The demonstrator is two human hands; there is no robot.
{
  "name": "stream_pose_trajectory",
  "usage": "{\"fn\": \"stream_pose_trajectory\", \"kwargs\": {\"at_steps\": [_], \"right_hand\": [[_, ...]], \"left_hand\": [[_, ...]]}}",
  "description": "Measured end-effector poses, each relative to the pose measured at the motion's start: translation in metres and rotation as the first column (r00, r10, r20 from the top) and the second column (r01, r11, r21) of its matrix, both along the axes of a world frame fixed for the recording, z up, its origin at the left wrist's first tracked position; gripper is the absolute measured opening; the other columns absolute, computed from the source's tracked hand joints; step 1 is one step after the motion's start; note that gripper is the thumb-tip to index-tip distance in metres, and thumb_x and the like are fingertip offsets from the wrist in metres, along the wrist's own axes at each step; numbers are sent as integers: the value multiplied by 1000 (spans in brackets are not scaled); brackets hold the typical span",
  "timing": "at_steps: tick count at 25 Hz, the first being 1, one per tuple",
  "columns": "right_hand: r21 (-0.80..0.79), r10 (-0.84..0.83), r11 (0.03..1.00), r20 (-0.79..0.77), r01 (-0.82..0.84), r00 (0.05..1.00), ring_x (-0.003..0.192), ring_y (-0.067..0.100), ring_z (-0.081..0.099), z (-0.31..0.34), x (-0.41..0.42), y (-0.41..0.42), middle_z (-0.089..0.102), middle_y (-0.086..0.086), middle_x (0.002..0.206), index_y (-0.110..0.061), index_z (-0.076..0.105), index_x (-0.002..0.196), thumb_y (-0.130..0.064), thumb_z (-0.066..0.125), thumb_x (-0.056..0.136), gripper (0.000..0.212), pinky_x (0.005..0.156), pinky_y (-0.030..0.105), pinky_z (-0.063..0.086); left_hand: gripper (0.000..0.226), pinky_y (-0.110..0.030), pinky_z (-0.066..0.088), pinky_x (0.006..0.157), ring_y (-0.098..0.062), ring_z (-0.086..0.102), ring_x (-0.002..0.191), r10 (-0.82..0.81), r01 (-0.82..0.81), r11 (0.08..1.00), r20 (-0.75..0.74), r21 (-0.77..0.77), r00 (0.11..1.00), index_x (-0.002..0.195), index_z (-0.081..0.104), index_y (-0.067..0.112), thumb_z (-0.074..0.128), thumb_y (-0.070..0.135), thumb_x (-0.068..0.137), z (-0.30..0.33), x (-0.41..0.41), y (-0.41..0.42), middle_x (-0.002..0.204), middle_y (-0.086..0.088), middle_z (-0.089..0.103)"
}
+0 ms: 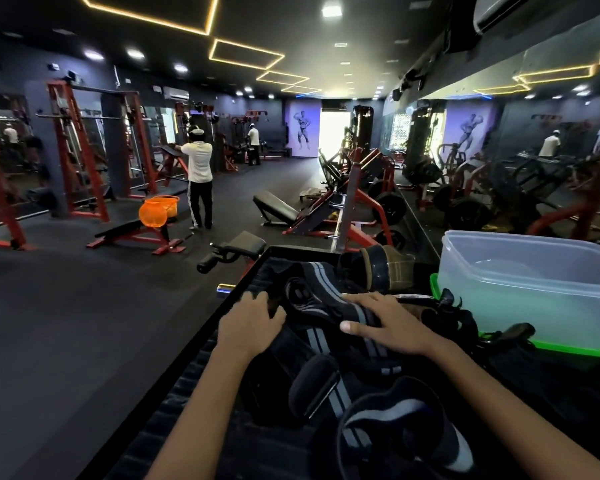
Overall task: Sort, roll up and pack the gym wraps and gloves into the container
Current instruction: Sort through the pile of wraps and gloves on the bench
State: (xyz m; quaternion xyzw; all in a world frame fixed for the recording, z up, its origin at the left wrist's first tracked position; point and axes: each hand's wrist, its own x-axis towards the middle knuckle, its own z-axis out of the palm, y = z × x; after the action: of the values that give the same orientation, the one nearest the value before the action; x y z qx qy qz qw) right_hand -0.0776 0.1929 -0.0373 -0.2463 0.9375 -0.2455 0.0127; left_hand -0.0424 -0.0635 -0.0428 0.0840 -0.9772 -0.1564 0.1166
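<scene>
A heap of black gym wraps with grey stripes (329, 299) lies on a dark padded bench (187, 386) in front of me. My left hand (250, 323) rests on the left side of the heap, fingers curled over a wrap's edge. My right hand (381, 320) lies flat on a striped wrap, fingers spread. More wraps (378, 410) lie nearer to me between my forearms. A black and tan glove (385, 268) sits at the far end of the heap. A clear plastic container (534, 292) stands on a green lid (568, 348) to the right, with black gloves (454, 313) beside it.
Red and black gym machines (354, 202) and benches stand across the dark floor. An orange basket (158, 209) sits on a bench at the left. A person in a white shirt (200, 168) stands beyond it. A mirror wall (516, 150) runs along the right.
</scene>
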Motion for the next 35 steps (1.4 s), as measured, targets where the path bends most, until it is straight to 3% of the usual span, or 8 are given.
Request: {"fn": "stream_pose_trajectory", "kwargs": {"at_steps": [5,8,12,16,19,23,30,35], "right_hand": [[-15,-36,999,-56,35,998,134,9,35,25,41,29,44,-7,141,-32,47,138,-64,55,83,64,106,27,31],[319,-243,903,-176,289,954,146,22,14,7,53,54,19,-4,158,-44,29,145,-69,48,85,68,115,54,17],[220,-283,935,-11,279,959,146,24,19,-11,63,62,15,-5,161,-58,9,145,-76,42,83,73,113,58,19],[-206,-192,950,202,233,960,141,10,31,9,92,63,34,-8,154,-57,26,142,-80,43,79,69,117,46,26],[-685,-13,713,203,151,979,126,14,54,22,137,61,61,0,132,-27,53,134,-50,60,88,52,110,37,40],[-407,-11,913,-26,-1,1000,111,14,63,4,173,39,67,1,117,-13,60,121,-48,65,86,50,96,38,50],[-163,-94,984,-181,65,979,87,15,60,-4,174,41,65,3,93,-13,60,102,-64,51,88,54,76,44,48],[-91,-495,719,-763,689,416,113,29,54,15,166,103,60,7,121,-16,60,109,-51,58,85,43,96,50,39]], "left_hand": [[29,-42,50,77,-30,60,88,-291,180,944,-445,-276,847,98,67,7,54,33,92,9,-1,6,101,-9,61],[32,-38,52,76,-21,57,96,-376,360,927,-297,-108,878,104,63,12,53,41,93,11,1,14,117,0,48],[38,-40,51,84,-21,57,102,-399,388,915,-107,-111,911,113,59,15,57,46,91,9,3,14,135,0,32],[15,-52,38,104,-16,61,92,-343,376,927,-382,13,858,93,66,18,62,33,91,20,12,23,105,7,59],[9,-30,52,86,-12,64,83,-355,621,690,-574,371,737,89,71,20,68,29,88,43,30,37,89,7,69],[31,-30,54,84,-11,67,92,-835,811,412,-185,415,518,107,69,33,65,53,84,52,54,74,99,6,71],[39,-37,49,94,-9,64,104,-953,898,296,45,326,298,115,64,37,67,53,80,41,63,93,112,14,68],[28,-37,48,97,-2,63,106,-937,889,350,86,296,340,114,66,34,64,20,90,40,52,86,113,18,68]]}}
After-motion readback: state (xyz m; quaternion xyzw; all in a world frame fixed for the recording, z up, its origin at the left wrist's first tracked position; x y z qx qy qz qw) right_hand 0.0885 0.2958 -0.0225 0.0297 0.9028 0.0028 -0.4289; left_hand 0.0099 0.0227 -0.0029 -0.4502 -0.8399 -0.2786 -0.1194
